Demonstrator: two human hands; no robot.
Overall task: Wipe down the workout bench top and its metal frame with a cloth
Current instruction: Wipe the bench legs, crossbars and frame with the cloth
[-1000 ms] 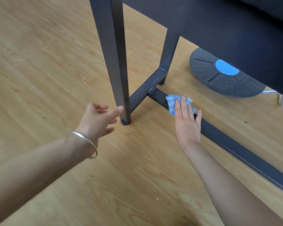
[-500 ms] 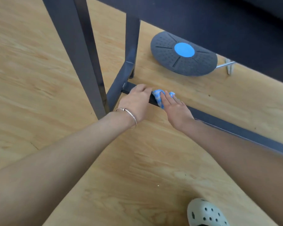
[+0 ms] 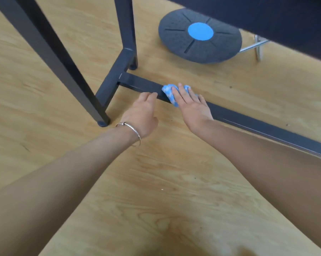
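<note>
Crumpled blue-and-white cleaning cloth (image 3: 168, 93) | lay on dark metal crossbar (image 3: 137, 83) of bench frame, above wooden floor (image 3: 156, 182) | soft, light, bunchable; best pressed flat from above | right hand (image 3: 192, 106) straight-fingered, pressing it down | left hand (image 3: 143, 111) touched crossbar just beside, grip unclear
</note>
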